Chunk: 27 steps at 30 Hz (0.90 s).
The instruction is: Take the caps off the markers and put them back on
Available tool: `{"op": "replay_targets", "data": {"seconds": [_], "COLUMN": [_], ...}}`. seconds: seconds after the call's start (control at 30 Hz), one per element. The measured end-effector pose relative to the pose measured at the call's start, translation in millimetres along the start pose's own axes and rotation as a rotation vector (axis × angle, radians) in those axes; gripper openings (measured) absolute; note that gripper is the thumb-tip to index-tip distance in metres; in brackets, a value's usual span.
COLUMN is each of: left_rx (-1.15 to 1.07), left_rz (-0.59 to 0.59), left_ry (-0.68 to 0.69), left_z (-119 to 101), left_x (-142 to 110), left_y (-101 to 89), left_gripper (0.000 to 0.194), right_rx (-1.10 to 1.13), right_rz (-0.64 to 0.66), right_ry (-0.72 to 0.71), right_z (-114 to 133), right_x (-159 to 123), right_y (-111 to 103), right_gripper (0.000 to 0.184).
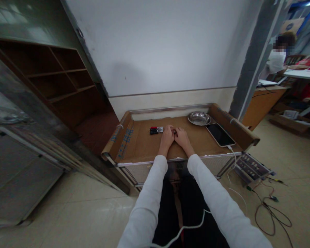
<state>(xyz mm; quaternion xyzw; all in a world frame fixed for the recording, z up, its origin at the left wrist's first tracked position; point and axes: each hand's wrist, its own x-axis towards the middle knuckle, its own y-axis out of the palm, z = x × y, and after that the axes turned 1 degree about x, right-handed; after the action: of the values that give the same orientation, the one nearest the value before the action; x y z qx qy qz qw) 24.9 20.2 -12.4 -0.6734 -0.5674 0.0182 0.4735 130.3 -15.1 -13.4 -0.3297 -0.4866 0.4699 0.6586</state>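
Note:
Both my hands rest close together at the middle of the brown cardboard-covered tabletop (142, 144). My left hand (167, 135) has its fingers curled inward, right beside a small row of pens (156, 130). These pens lie side by side, one red and the others black, with silvery ends toward the hand. My right hand (182, 136) is also curled, its fingertips meeting the left ones. A small dark thing (174, 132) shows between the fingertips, too small and covered to name.
A round metal dish (199, 118) stands at the back right. Near it lies a tablet (220, 134) with a white cable (232, 155). Raised cardboard sides border the tabletop. An electrical box (251, 168) with loose leads is on the floor at right. A person (276, 60) sits farther back.

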Motion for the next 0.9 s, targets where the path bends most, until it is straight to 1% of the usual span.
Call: {"op": "replay_targets", "data": {"seconds": [0.07, 0.13, 0.2, 0.33, 0.4, 0.5, 0.57, 0.67, 0.73, 0.8, 0.9], "left_rx": [-0.092, -0.103, -0.064, 0.073, 0.122, 0.135, 0.112, 0.041, -0.030, -0.098, -0.141], "left_rz": [-0.027, -0.044, -0.062, -0.094, -0.095, -0.121, -0.175, -0.261, -0.266, -0.244, -0.231], "left_ry": [0.013, 0.006, -0.020, -0.114, -0.117, -0.070, -0.047, -0.023, 0.014, 0.073, 0.144], "left_z": [2.9, 3.3, 2.3, 0.4, 0.1, 0.2, 0.7, 1.5, 1.4, 0.4, -1.8], "left_x": [0.8, 0.3, -0.8, -2.3, -2.6, -2.6, -2.5, -2.1, -1.9, -2.1, -2.8], "left_y": [1.6, 2.5, 2.8, 2.4, 2.1, 1.8, 1.5, 0.8, 0.1, -0.8, -2.6], "left_gripper": [0.028, 0.026, 0.024, 0.022, 0.021, 0.021, 0.025, 0.033, 0.035, 0.036, 0.035], "right_rx": [0.002, -0.002, -0.007, -0.027, -0.044, -0.058, -0.051, -0.041, -0.041, -0.043, -0.040], "right_rz": [0.010, 0.011, -0.002, -0.052, -0.089, -0.165, -0.204, -0.211, -0.192, -0.167, -0.128], "right_ry": [-0.033, -0.043, -0.039, -0.012, 0.001, 0.047, 0.096, 0.131, 0.109, 0.070, 0.016], "right_z": [-1.5, -2.5, -2.9, -3.2, -3.7, -5.1, -5.8, -5.8, -5.1, -4.4, -4.0], "right_x": [1.2, 1.6, 1.4, 0.2, -0.3, -1.0, -1.3, -1.3, -1.1, -0.6, 0.5], "right_y": [1.1, 2.3, 3.4, 5.0, 5.5, 5.7, 5.8, 6.2, 6.5, 6.9, 7.3], "right_gripper": [0.029, 0.029, 0.027, 0.024, 0.024, 0.023, 0.024, 0.025, 0.026, 0.026, 0.026]}}
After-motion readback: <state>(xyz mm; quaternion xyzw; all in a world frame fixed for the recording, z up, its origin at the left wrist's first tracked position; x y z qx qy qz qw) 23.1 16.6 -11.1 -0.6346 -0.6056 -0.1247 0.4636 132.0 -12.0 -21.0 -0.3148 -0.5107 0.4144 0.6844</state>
